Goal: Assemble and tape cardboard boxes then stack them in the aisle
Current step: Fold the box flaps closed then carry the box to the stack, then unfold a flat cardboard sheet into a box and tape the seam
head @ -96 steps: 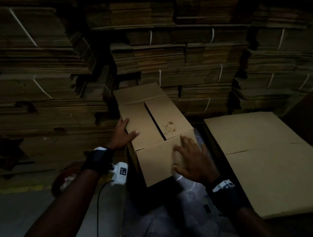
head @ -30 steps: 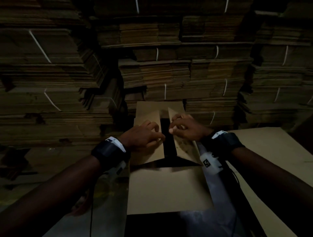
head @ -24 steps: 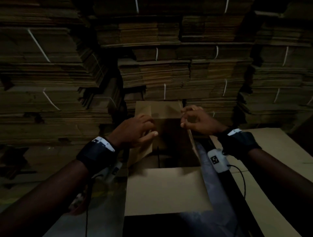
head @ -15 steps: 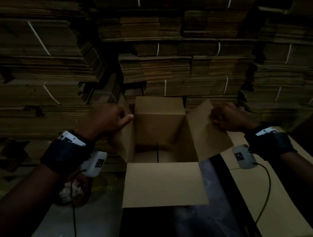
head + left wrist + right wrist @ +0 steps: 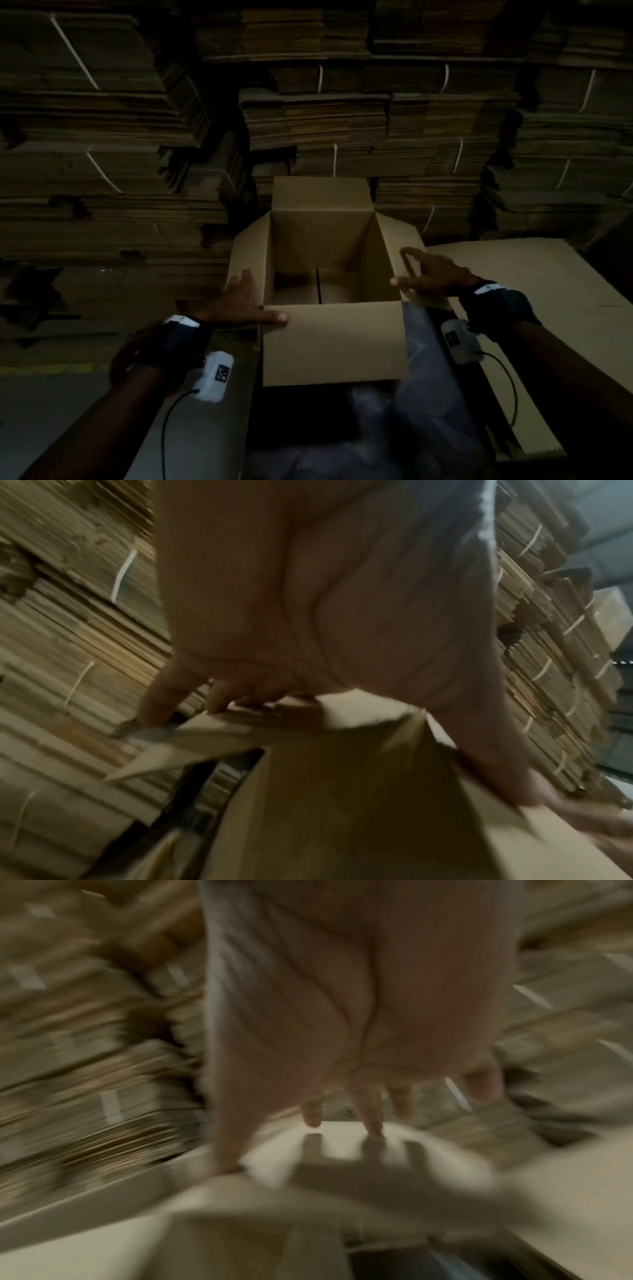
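The wall of strapped, flattened brown corrugated cardboard bundles (image 5: 342, 113) rises directly behind the open brown cardboard box (image 5: 322, 246) and extends past it on both sides. A large flat sheet of brown cardboard (image 5: 534, 308) lies to the right of the box, just beside its right flap.

The box stands upright in the centre of the head view with its top open. All four top flaps are folded outward: the far flap stands up behind the opening, the near flap (image 5: 332, 346) lies flat toward the person, and the side flaps slope away. A dark seam is visible on the box floor.

The left hand (image 5: 236, 301) rests on the left flap at the near left corner of the box, fingers spread and extended, thumb reaching onto the near flap. The right hand (image 5: 431, 274) lies on the right flap of the box, fingers straight and apart; the right wrist view is blurred, so contact of every fingertip appears likely but cannot be confirmed. Neither hand grips anything.
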Available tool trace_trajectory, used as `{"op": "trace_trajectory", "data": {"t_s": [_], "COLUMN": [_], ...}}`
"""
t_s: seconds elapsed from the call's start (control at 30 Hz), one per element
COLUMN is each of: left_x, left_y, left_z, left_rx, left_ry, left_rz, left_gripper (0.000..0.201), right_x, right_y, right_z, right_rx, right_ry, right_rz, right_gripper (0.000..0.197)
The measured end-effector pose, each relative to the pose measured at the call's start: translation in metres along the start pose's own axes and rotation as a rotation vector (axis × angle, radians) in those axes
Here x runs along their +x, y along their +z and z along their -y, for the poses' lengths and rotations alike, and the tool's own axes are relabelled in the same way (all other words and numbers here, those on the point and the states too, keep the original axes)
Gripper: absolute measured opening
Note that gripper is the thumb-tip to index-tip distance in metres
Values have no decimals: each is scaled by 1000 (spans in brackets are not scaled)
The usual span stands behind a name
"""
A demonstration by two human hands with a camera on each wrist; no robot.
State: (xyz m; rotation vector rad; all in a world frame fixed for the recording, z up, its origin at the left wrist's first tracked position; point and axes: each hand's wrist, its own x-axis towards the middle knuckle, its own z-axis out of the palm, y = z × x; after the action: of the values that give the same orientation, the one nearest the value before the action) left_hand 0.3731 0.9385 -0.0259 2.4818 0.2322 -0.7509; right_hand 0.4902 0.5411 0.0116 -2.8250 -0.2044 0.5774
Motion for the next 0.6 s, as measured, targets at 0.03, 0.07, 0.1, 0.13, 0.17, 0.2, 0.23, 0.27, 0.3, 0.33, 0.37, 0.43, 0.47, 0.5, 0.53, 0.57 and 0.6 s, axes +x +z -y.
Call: {"op": "trace_trajectory", "data": {"t_s": [0.03,0.07,0.1,0.13,0.17,0.2,0.23,0.27,0.3,0.33,0.37,0.43,0.47,0.5,0.53,0.57,0.6], "left_x": [-2,-4,-6,-6,-7,-6,-6,-4,-4,-4,-5,-12,-16,-20,-25,-30,-35], "left_y": [6,11,18,26,35,46,57,70,81,91,99,110,113,117,119,122,126], "left_z": [-2,-5,-7,-11,-13,-15,-16,-14,-15,-17,-19,-18,-17,-13,-8,-2,4], "left_rx": [-47,-93,-136,-189,-244,-292,-330,-364,-386,-401,-405,-369,-347,-352,-388,-447,-520], "left_ry": [7,7,4,10,21,36,44,41,41,45,46,36,22,3,-22,-49,-77], "left_rz": [-17,-34,-55,-79,-110,-155,-206,-263,-327,-396,-465,-591,-649,-704,-757,-810,-862], "left_gripper": [158,153,148,145,143,141,139,136,130,124,117,104,100,100,102,106,112], "right_x": [-2,-7,-13,-19,-24,-29,-34,-37,-40,-42,-43,-43,-45,-48,-50,-52,-53], "right_y": [-1,-1,1,5,11,18,25,34,40,47,53,64,68,71,73,76,80], "right_z": [2,7,15,22,30,38,48,57,66,73,83,108,120,134,146,157,166], "right_rx": [-44,-129,-225,-294,-328,-329,-304,-274,-254,-260,-277,-261,-231,-194,-135,-71,-17], "right_ry": [-42,-98,-143,-175,-200,-219,-232,-251,-274,-299,-333,-419,-477,-536,-584,-617,-650], "right_rz": [-59,-122,-171,-200,-198,-179,-164,-171,-191,-206,-209,-181,-171,-162,-151,-126,-102], "right_gripper": [99,89,80,72,64,56,50,45,41,40,42,52,57,57,49,38,28]}}
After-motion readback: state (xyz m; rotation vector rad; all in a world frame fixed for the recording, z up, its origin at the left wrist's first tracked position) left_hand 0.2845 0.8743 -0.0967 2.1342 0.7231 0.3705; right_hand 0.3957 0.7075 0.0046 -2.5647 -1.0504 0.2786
